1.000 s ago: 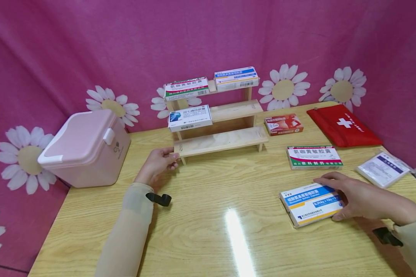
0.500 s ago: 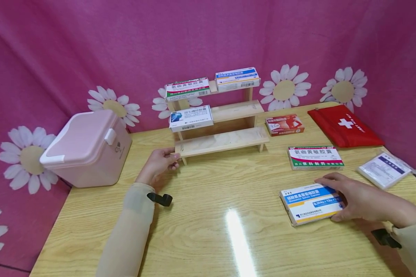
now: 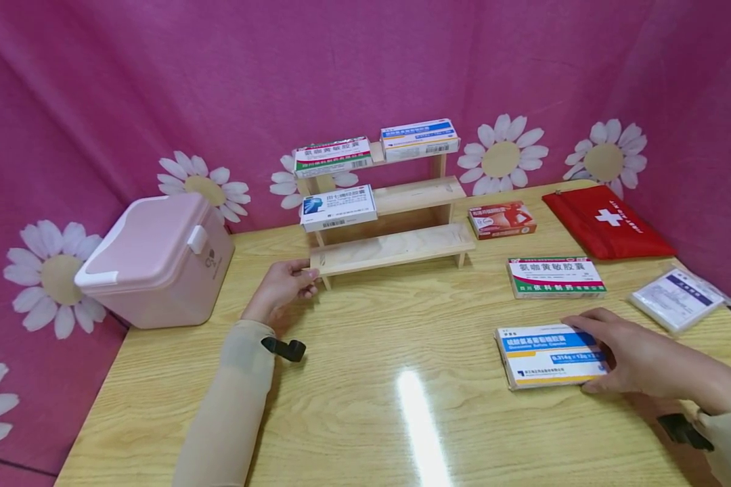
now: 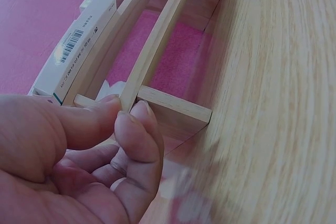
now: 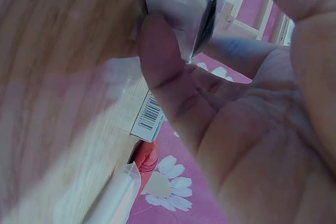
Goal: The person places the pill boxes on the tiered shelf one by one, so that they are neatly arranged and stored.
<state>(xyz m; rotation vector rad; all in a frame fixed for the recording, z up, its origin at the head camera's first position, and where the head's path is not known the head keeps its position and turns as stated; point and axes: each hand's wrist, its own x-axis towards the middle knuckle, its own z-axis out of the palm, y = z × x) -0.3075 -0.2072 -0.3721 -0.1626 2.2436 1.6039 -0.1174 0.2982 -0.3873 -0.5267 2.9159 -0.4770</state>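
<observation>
My left hand (image 3: 282, 287) pinches the left front corner of the three-tier wooden display stand (image 3: 396, 249) between thumb and fingers. In the left wrist view, the thumb and fingertips meet at the end of the lowest shelf board (image 4: 152, 59). My right hand (image 3: 636, 352) grips the right end of a white medicine box (image 3: 545, 362) with blue and yellow stripes, thumb at the near edge, fingers at the far one. The box's end flap (image 5: 176, 3) shows between the fingers in the right wrist view. Two medicine boxes sit on the top shelf; a white-blue one (image 3: 340, 208) is on the middle shelf's left.
Behind the held box lie a green-and-white medicine box (image 3: 554, 277) and a red one (image 3: 502, 220). A red first aid pouch (image 3: 609, 220) and a clear-wrapped white packet (image 3: 676, 299) lie at the right. At the left stands a pink lidded case (image 3: 158, 264).
The held medicine box has turned slightly, its left end shifting away from the person and its long edges now nearer level. The left hand keeps its pinch on the stand.
</observation>
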